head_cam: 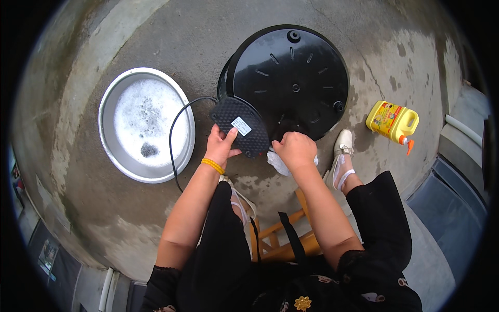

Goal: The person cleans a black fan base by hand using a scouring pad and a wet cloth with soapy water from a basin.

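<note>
My left hand (pixel 223 143), with a yellow bead bracelet on the wrist, grips the lower left edge of a black textured plastic panel (pixel 230 114) that bears a white label. From the panel a black cable (pixel 171 141) loops left over a basin. Beside the panel is a large round black plastic base (pixel 312 80) with slots and round feet, turned towards me. Near its lower rim, my right hand (pixel 295 150) is closed around a white cloth (pixel 277 162), which hangs out on both sides of the fist.
A metal basin (pixel 104 117) of sudsy water, with a dark patch in the foam, stands at left. A yellow detergent jug (pixel 393 120) with an orange pump lies at right on the damp concrete floor. Under me is a wooden stool (pixel 286 251); my shoes (pixel 344 143) flank the work.
</note>
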A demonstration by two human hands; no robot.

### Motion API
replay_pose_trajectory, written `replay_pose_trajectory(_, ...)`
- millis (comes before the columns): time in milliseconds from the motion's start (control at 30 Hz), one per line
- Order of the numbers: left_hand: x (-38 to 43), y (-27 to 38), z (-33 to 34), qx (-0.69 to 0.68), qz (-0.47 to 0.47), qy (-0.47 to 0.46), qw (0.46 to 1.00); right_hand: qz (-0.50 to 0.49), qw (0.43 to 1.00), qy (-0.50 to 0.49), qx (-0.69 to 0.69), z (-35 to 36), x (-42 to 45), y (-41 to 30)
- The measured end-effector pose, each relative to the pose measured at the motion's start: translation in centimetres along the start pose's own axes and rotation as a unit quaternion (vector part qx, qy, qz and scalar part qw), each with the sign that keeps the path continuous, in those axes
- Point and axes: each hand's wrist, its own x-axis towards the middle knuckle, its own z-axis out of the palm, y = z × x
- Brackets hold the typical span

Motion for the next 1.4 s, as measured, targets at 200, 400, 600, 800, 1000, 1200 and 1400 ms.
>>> replay_pose_trajectory(200, -0.1, 0.2, 0.2, 0.006, 0.000, 0.005, 1.000, -0.062, 0.988, 0.137, -0.014, 2.5, -0.4, 0.8)
replay_pose_trajectory(400, 0.1, 0.0, -0.3, 0.002, -0.007, -0.003, 1.000, -0.084, 0.980, 0.178, -0.024, 3.2, -0.4, 0.7)
replay_pose_trajectory(600, 0.2, -0.1, -0.2, -0.002, -0.002, 0.000, 1.000, -0.095, 0.977, 0.190, -0.005, 3.1, -0.4, 0.8)
replay_pose_trajectory(800, 0.2, 0.0, -0.1, -0.002, 0.001, -0.009, 1.000, -0.115, 0.971, 0.208, -0.003, 3.3, -0.4, 1.2)
replay_pose_trajectory(1000, 0.0, 0.3, 0.0, 0.005, -0.001, 0.009, 1.000, -0.070, 0.989, 0.047, 0.120, -4.3, 0.2, -0.2)
replay_pose_trajectory(1200, -0.1, 0.0, 0.2, 0.002, -0.005, 0.009, 1.000, -0.338, 0.912, 0.226, 0.051, -7.0, 6.8, -7.1)
replay_pose_trajectory(1400, 0.1, 0.0, 0.3, -0.008, 0.000, 0.016, 1.000, -0.310, 0.915, 0.237, 0.100, -2.0, 4.5, -1.7)
